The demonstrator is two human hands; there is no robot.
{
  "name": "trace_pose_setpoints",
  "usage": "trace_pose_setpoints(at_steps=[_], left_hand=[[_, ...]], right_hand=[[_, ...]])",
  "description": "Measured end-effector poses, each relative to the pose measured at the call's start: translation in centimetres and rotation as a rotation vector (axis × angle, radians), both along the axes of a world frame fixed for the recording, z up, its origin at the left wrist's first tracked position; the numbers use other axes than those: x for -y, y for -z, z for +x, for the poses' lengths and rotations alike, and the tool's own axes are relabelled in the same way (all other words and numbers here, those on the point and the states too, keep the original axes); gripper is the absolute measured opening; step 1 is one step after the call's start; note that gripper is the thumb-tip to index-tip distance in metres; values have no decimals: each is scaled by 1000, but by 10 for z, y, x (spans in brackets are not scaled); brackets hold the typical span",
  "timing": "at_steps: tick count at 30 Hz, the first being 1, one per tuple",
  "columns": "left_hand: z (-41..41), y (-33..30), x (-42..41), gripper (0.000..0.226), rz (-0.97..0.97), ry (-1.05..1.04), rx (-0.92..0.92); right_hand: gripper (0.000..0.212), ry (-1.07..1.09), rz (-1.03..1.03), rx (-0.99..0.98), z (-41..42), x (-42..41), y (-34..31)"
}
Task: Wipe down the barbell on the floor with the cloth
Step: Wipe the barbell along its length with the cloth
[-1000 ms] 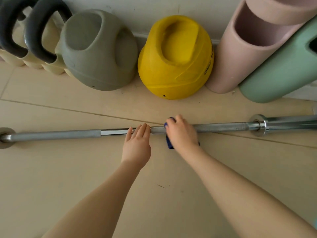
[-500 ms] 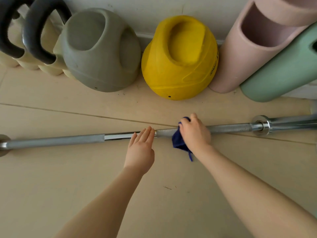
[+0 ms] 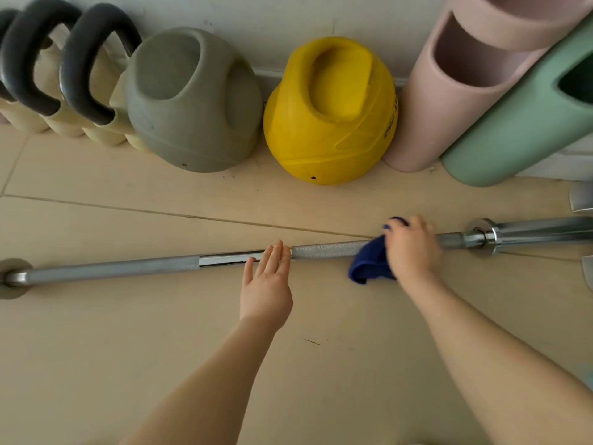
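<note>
A long steel barbell (image 3: 128, 268) lies across the beige floor from left to right, with a collar (image 3: 481, 236) near its right end. My right hand (image 3: 412, 248) grips a dark blue cloth (image 3: 369, 264) wrapped round the shaft just left of that collar; part of the cloth hangs below the bar. My left hand (image 3: 266, 281) lies flat with straight fingers, its fingertips touching the shaft near the middle.
Along the wall behind the bar stand cream kettlebells with black handles (image 3: 80, 69), a grey weight (image 3: 192, 101), a yellow weight (image 3: 330, 114), a pink cylinder (image 3: 449, 101) and a green one (image 3: 519, 123). Metal pieces (image 3: 582, 195) sit at the right edge.
My right hand has slid the cloth along the shaft to the right, toward the collar. My left hand has stayed at about the same spot on the bar.
</note>
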State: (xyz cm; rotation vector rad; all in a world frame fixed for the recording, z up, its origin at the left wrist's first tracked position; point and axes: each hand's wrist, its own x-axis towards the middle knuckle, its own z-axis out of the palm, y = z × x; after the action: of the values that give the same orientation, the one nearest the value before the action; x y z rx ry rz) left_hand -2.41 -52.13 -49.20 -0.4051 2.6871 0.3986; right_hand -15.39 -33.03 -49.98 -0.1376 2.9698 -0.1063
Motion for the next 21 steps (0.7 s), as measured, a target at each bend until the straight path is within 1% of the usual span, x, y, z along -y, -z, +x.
trace_pose_setpoints(at_steps=[2,4,6,7,8,9,10,13,15,18,19,21], left_hand=[[-5,0,-7,69,-8,-53,15],[-11,0,-14,67,-15,-102,29],[-17,-2,-16,65,-22,-119,62],[-20,-3,-15,64,-24,-119,84],[-22,-4,-15,64,-22,-117,105],[-25,-6,-14,64,-15,-120,122],[-27,-6,-14,64,-8,-128,132],[-35,-6,-18,61,-17,-155,120],[-41,-5,-24,57,-30,-127,53],[-50,-4,-35,52,-55,-67,-71],[-52,-4,-40,50,-63,-55,-88],[-53,-1,-45,48,-79,-36,-93]], right_hand=[[29,106,9,-26,5,-20,0],[21,77,-70,-24,19,-3,-3],[13,-144,-125,-7,34,21,-3],[14,-277,-108,-25,36,25,0],[14,-366,-87,-38,32,23,3],[14,-372,-72,-34,23,15,3],[17,-294,-56,-43,13,0,4],[24,54,21,-112,-11,-55,9],[25,157,-14,-81,-16,-69,11],[23,213,-123,-43,-9,-48,8],[19,179,-166,-46,-4,-38,7],[12,-19,-180,-52,10,-24,9]])
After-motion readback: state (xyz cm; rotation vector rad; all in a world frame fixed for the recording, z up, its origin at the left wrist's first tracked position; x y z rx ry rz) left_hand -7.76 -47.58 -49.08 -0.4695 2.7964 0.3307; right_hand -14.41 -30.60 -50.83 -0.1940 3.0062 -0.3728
